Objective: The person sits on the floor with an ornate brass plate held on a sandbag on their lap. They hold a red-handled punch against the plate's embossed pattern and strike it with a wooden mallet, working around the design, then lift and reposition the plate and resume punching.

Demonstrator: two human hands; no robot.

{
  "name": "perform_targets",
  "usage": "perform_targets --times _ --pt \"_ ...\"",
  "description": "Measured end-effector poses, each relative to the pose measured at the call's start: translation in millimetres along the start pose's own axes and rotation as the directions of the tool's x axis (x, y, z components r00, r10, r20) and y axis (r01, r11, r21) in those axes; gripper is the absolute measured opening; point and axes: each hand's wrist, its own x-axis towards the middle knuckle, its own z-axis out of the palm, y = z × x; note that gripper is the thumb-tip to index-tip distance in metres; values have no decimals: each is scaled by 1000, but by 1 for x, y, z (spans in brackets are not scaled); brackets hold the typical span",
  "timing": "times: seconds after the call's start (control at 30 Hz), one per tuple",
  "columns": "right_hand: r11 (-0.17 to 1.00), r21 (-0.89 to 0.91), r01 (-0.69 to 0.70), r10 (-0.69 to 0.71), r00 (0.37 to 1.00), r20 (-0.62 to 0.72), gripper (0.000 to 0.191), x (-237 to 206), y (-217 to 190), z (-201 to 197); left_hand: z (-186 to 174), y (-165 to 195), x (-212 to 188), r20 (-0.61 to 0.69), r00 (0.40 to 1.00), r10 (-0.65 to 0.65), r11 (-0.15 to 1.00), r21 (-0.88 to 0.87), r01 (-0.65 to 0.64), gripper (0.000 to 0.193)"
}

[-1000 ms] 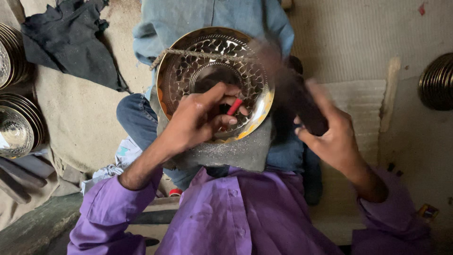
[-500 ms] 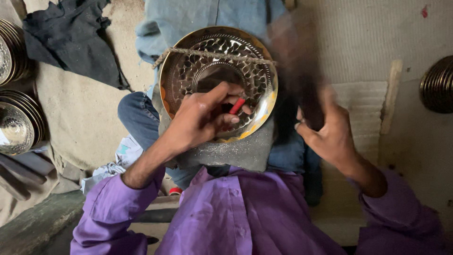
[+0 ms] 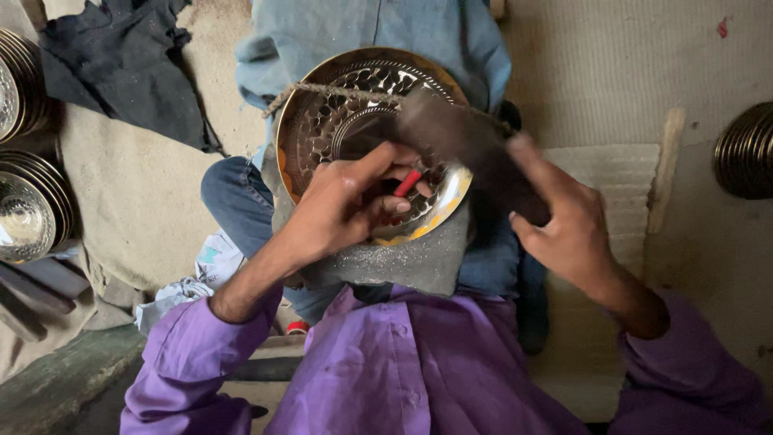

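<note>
The left hand (image 3: 342, 205) is pinching a red punch (image 3: 407, 183) inside the patterned bowl (image 3: 322, 121); the right hand (image 3: 568, 225) is gripping a blurred hammer (image 3: 467, 149) over it.

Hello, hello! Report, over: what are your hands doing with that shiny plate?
Left hand pins red-tipped punch on engraved metal plate. Right hand grips dark mallet, head over the plate. Rope crosses its rim.

A small metal workshop on the floor: stacks of shiny patterned metal plates (image 3: 28, 217) lie left of the fingers (image 3: 378, 201).
</note>
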Motion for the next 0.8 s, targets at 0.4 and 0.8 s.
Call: perform_targets --times 0.4,0.8 --pt "999 -21 30 -30 999 -31 94 -1 7 8 -3 -4 -1 10 1000 1 999 39 -1 42" --pt "995 -43 92 -92 996 0 89 -9 14 14 -5 -9 -5 33 998 -46 993 -109 49 39"
